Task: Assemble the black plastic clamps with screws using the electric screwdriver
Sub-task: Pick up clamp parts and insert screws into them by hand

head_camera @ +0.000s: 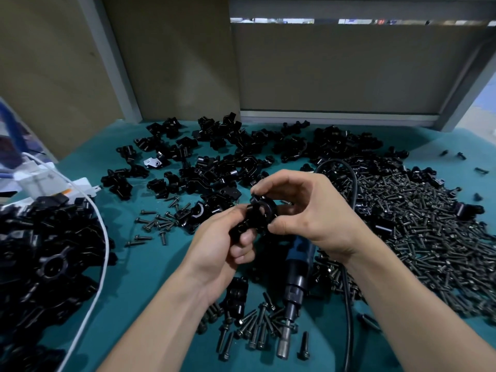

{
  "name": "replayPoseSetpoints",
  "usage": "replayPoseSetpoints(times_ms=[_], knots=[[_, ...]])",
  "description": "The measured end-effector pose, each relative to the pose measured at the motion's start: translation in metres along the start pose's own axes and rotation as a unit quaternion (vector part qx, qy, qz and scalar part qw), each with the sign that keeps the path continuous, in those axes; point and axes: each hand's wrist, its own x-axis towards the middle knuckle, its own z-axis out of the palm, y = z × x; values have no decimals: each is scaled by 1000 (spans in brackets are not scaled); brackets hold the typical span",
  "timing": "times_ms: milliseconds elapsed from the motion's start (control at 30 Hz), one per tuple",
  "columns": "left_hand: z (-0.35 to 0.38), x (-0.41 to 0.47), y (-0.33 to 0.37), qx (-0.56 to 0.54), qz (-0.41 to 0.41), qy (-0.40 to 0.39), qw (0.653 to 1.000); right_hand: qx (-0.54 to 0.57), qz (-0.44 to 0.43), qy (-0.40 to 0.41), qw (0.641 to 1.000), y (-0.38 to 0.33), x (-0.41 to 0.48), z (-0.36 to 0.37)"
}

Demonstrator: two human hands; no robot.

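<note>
**Q:** How's this stuff going to handle? The bench [150,264] is buried: screw heap [418,237] along the right edge, loose clamp halves [214,162] across the far side, and a pile of black parts [45,251] at the left edge.

**A:** All light and rigid, I'd guess. It's hard plastic and looks smooth, so two halves can slide on each other until a screw bites. The electric screwdriver [295,285] is the only thing with any heft. It lies untouched near the front edge, its cable [349,291] looping back toward the heap.

**Q:** And the clamp itself?

**A:** The clamp [261,213] is up off the bench, over the middle, held in both hands. The left hand [222,245] wraps its lower part with curled fingers, and the right hand [303,208] pinches the top between thumb and fingertips. I'd hold it by the flat ears, not the bore. Can't tell whether a screw's in yet.
</note>
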Motion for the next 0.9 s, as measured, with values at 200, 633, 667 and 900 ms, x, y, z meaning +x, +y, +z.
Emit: replayPoseSetpoints(times_ms=[200,633,667,900], knots=[[-1,-1,4,-57,-68,-31,996,-64,-36,-35,997,-8,0,1],[-8,-4,6,22,-17,-104,994,-143,-39,-13,989,-1,0,5],[-7,-3,6,26,-7,-100,995,-142,-42,-14,989,-1,0,5],[-11,-2,10,26,21,-93,995,-109,-49,-7,993,5,0,13]])
